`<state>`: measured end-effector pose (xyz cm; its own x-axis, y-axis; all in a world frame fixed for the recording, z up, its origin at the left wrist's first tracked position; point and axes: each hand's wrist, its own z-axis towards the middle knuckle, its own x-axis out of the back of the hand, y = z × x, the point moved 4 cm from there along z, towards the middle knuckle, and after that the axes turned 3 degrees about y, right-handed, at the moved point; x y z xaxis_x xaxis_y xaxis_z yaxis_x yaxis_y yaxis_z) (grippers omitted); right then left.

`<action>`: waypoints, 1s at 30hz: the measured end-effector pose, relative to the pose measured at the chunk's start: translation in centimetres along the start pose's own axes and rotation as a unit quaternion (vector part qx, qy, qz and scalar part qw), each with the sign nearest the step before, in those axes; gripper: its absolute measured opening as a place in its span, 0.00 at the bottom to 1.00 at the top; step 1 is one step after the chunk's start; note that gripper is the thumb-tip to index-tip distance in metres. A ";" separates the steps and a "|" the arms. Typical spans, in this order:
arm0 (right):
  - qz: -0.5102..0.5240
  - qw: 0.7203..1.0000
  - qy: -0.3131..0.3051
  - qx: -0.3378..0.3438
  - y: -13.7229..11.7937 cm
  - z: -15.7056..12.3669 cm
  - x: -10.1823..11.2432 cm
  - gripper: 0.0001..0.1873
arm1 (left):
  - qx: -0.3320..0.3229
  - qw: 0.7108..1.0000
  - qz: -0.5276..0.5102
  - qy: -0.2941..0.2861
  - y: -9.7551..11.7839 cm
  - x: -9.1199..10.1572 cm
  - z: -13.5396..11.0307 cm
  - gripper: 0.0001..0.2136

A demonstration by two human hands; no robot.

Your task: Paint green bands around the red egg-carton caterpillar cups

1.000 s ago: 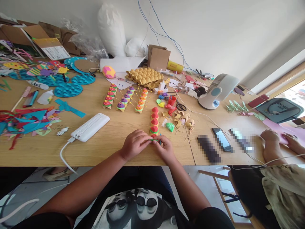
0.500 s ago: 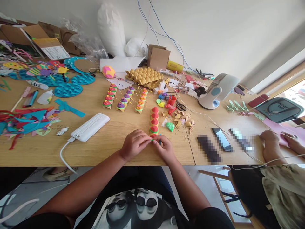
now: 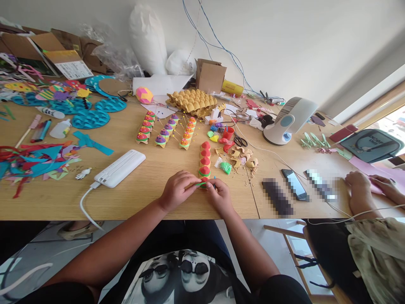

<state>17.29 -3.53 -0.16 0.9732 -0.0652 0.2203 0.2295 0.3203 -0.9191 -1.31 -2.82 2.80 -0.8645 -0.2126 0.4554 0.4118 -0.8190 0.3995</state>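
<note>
Between my two hands a thin strip of green modelling clay (image 3: 200, 184) is stretched over the near end of an egg-carton strip (image 3: 205, 161). Red clay caps cover the strip's humps, and green clay rings the second hump from me. My left hand (image 3: 177, 191) pinches one end of the green strip. Thumb and fingers of my right hand (image 3: 220, 197) close at its other end, and a slim blue stick (image 3: 214, 180) pokes up from that hand. A bag of green clay (image 3: 225, 168) lies just beyond my right hand.
Decorated carton strips (image 3: 166, 134) stand behind, some with pins. Torn carton scraps (image 3: 243, 158), scissors (image 3: 240, 141) and a fan (image 3: 289, 122) are to the right, with phones (image 3: 295, 185) and another person's hands (image 3: 359, 182). A white power bank (image 3: 120, 169) lies left.
My hands have drawn slightly apart, and more of the green clay strip shows between them. The red hump at the near end is more visible.
</note>
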 end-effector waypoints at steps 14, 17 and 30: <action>-0.013 1.000 0.001 -0.005 0.1 -0.1 0.1 0.21 | -0.004 1.000 -0.018 -0.011 0.0 -0.2 -0.2 0.06; -0.009 1.000 -0.006 -0.004 0.1 -0.1 0.0 0.24 | 0.005 1.000 -0.018 -0.013 0.0 -0.1 -0.2 0.04; 0.021 0.999 -0.013 -0.028 0.1 -0.3 0.0 0.18 | 0.005 1.000 -0.024 0.003 0.2 0.2 -0.1 0.05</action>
<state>17.29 -3.83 -0.35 0.9814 -0.0283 0.1898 0.1903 0.2686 -0.9443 -1.39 -3.05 2.89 -0.8854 -0.1764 0.4300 0.3721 -0.8233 0.4287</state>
